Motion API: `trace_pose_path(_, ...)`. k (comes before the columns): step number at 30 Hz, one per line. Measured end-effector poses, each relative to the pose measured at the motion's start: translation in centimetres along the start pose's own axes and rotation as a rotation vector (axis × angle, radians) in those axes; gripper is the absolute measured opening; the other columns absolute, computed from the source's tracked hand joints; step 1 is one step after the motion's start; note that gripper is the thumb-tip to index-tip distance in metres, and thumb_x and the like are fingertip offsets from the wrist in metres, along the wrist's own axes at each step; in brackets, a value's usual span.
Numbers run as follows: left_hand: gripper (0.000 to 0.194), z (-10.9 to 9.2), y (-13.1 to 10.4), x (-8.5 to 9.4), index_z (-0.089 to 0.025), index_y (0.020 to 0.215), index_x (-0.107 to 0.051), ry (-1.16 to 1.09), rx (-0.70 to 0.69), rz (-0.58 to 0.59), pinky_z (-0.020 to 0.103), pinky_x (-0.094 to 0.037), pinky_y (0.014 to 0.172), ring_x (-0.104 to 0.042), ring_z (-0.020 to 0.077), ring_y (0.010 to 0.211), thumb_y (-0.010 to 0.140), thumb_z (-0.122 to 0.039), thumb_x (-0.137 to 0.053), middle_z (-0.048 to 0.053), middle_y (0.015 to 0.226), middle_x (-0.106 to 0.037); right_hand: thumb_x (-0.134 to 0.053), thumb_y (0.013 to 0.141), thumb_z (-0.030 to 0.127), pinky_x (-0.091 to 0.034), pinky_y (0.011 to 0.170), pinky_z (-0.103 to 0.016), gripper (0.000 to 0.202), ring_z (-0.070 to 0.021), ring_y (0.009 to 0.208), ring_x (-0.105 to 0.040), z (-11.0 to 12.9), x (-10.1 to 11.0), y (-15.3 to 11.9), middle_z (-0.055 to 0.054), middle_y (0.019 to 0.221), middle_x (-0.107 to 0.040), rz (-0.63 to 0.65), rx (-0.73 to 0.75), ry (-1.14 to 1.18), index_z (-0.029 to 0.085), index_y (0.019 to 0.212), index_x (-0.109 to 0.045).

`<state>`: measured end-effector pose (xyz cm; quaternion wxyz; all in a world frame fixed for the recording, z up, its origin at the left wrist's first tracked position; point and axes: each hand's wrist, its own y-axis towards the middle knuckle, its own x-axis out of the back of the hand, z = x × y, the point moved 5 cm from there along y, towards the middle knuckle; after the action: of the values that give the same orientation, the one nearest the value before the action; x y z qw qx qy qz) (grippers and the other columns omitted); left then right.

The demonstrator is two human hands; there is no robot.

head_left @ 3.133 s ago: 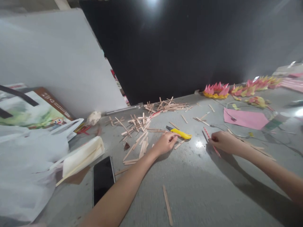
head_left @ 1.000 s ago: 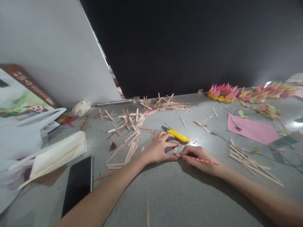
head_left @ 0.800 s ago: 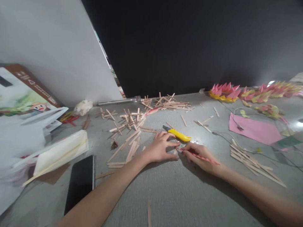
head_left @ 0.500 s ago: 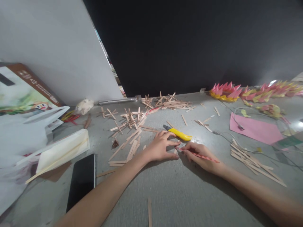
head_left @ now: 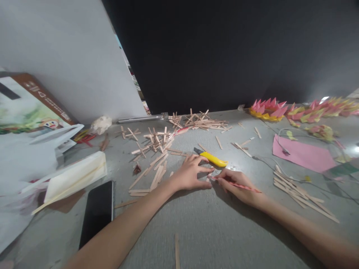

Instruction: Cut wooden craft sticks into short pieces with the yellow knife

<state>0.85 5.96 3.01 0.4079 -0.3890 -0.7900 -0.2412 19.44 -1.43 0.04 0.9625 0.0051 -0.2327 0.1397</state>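
In the head view, my left hand (head_left: 192,172) rests on the grey table. Its thumb and index finger steady a short piece of wooden craft stick (head_left: 208,177) between their tips. My right hand (head_left: 234,184) grips a slim red patterned pencil (head_left: 243,186) in a writing hold, its point touching or very near that piece. Just beyond my left fingers lies a yellow utility knife (head_left: 213,159), its dark end toward the left. The marks on the piece are too small to make out.
Loose and crossed craft sticks (head_left: 157,140) spread behind my left hand; another bundle (head_left: 300,192) lies right. A phone (head_left: 97,211) sits by my left forearm. Pink paper (head_left: 303,153), a cable (head_left: 277,136) and folded-paper crowns (head_left: 267,109) are right. A black panel (head_left: 224,56) stands behind.
The camera view shifts very slightly. Both hands keep almost the same pose, with the pencil point still at the small stick piece.
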Motion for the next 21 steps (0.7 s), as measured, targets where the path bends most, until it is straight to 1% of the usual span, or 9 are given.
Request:
trace_pose_path(2,0.059,0.08,-0.01,-0.04,-0.041,0.132,-0.072,0.009,0.000,-0.005,0.053,-0.035,0.116,-0.043,0.0352,0.136,0.079,-0.066,-0.079,0.005,0.146,-0.056,-0.054,0.102,0.051,-0.040,0.054,-0.026,0.036,-0.0142,0.059,-0.054,0.11,0.09,-0.01,0.000,0.067,-0.062,-0.012,-0.001,0.005,0.020,0.090,-0.067)
trace_pose_path(5,0.059,0.13,-0.01,-0.13,-0.041,0.132,-0.073,0.017,-0.009,-0.005,0.052,-0.036,0.116,-0.043,0.0351,0.136,0.080,-0.066,-0.079,0.005,0.147,-0.055,-0.054,0.102,0.051,-0.039,0.054,-0.025,0.037,-0.0139,0.060,-0.053,0.42,-0.16,-0.07,0.000,0.069,-0.062,0.048,0.026,-0.024,0.020,0.086,-0.067)
trace_pose_path(10,0.060,0.07,-0.01,-0.07,-0.041,0.133,-0.072,0.023,-0.011,-0.007,0.054,-0.036,0.116,-0.043,0.0351,0.135,0.079,-0.067,-0.079,0.005,0.146,-0.056,-0.053,0.103,0.051,-0.039,0.053,-0.025,0.036,-0.0139,0.058,-0.054,-0.02,0.12,-0.09,0.001,0.066,-0.062,-0.028,-0.025,-0.007,0.020,0.092,-0.065)
trace_pose_path(14,0.059,-0.04,0.00,0.02,-0.041,0.132,-0.073,0.020,-0.015,-0.009,0.053,-0.037,0.115,-0.045,0.0343,0.134,0.080,-0.068,-0.077,0.005,0.146,-0.056,-0.055,0.103,0.049,-0.039,0.056,-0.025,0.036,-0.0141,0.062,-0.055,0.11,-0.28,-0.08,0.000,0.072,-0.064,0.046,0.049,-0.054,0.020,0.086,-0.067)
trace_pose_path(18,0.060,0.01,0.00,-0.02,-0.040,0.132,-0.073,0.016,-0.011,-0.006,0.052,-0.036,0.115,-0.043,0.0346,0.135,0.079,-0.069,-0.078,0.006,0.146,-0.055,-0.053,0.103,0.048,-0.039,0.054,-0.025,0.032,-0.0142,0.059,-0.054,-0.09,0.05,-0.06,0.001,0.067,-0.063,-0.032,-0.018,-0.012,0.020,0.093,-0.067)
trace_pose_path(19,0.060,0.02,0.00,-0.04,-0.040,0.132,-0.073,0.013,-0.012,-0.006,0.052,-0.036,0.115,-0.043,0.0347,0.135,0.080,-0.069,-0.077,0.006,0.147,-0.055,-0.053,0.103,0.047,-0.040,0.055,-0.026,0.032,-0.0144,0.060,-0.055,0.02,0.00,-0.07,0.000,0.069,-0.064,-0.024,-0.005,-0.016,0.020,0.094,-0.067)
trace_pose_path(21,0.059,0.04,0.01,-0.05,-0.039,0.132,-0.073,0.004,-0.013,-0.003,0.053,-0.036,0.115,-0.043,0.0347,0.135,0.081,-0.069,-0.076,0.006,0.147,-0.055,-0.054,0.102,0.046,-0.042,0.059,-0.026,0.032,-0.0151,0.066,-0.058,0.37,-0.32,-0.08,-0.002,0.078,-0.068,0.038,0.053,-0.040,0.020,0.093,-0.069)
